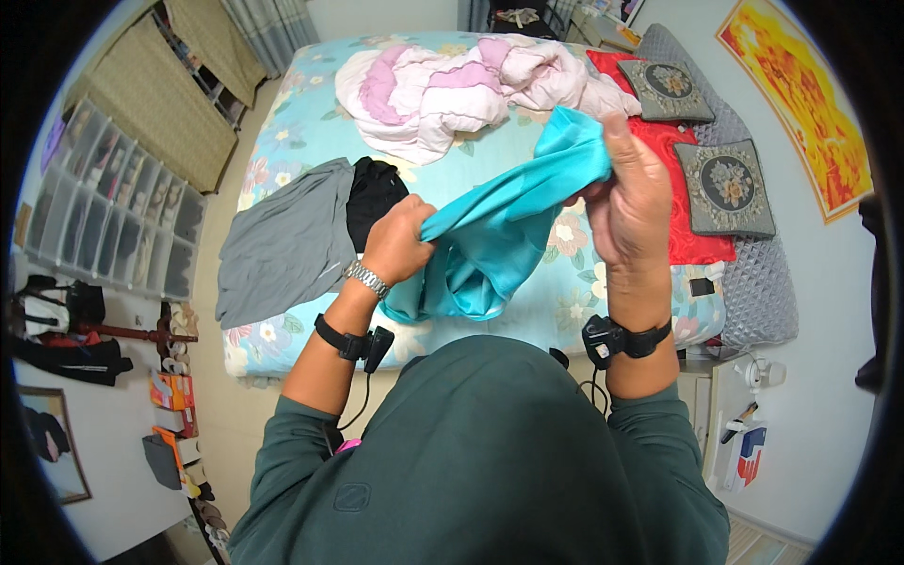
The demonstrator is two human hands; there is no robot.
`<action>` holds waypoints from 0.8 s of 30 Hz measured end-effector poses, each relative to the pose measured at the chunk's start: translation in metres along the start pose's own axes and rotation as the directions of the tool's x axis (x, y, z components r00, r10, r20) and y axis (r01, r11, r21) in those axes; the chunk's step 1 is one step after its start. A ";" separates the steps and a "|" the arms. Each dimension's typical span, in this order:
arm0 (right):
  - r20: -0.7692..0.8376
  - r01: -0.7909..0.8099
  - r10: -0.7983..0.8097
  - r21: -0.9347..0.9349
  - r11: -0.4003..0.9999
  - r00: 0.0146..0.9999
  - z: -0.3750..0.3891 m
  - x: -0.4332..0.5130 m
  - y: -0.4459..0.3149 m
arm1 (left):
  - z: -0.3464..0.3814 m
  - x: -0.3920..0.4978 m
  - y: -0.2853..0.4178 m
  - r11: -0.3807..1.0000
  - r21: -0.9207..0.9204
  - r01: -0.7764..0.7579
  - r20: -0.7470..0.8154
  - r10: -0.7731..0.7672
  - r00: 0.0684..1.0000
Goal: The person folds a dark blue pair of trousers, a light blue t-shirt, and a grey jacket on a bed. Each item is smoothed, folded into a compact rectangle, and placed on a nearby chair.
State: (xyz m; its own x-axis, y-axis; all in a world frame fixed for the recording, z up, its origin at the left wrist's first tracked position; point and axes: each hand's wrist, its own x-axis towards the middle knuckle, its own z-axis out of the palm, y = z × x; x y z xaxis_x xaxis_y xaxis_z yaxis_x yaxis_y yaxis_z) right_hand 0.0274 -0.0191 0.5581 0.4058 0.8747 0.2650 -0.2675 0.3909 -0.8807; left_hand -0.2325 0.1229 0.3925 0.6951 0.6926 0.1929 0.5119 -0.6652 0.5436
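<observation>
A turquoise garment [494, 233] is stretched between my two hands above the bed. My left hand [399, 240], with a metal watch on its wrist, grips a bunched edge of it in a fist. Higher and to the right, my right hand [628, 191] pinches the other end between thumb and fingers. The garment's lower folds hang towards me, and its exact kind cannot be told. On the bed to the left, a grey garment [289, 236] lies spread out flat. A black garment [374, 198] lies crumpled against it, partly behind my left hand.
A floral bedsheet [304, 134] covers the bed. A pink and white quilt [452, 92] is heaped at its far side. Embroidered cushions [731, 187] and red fabric [660, 159] lie by the grey quilted headboard [763, 304]. Clear shoe boxes [120, 205] are stacked at left.
</observation>
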 end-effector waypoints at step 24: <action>0.085 -0.619 0.789 -0.571 0.539 0.609 -0.114 -0.071 0.181 | -0.015 0.027 0.030 -0.095 -0.937 0.337 0.345 -0.076 0.936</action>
State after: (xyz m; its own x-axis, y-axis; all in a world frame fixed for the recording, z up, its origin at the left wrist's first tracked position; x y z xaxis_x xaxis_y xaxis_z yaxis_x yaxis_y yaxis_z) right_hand 0.0499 -0.0435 0.3355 -0.0383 0.8651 -0.5001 0.1040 -0.4943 -0.8630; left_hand -0.2058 0.1261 0.4262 0.7853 0.6025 -0.1425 -0.2869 0.5580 0.7787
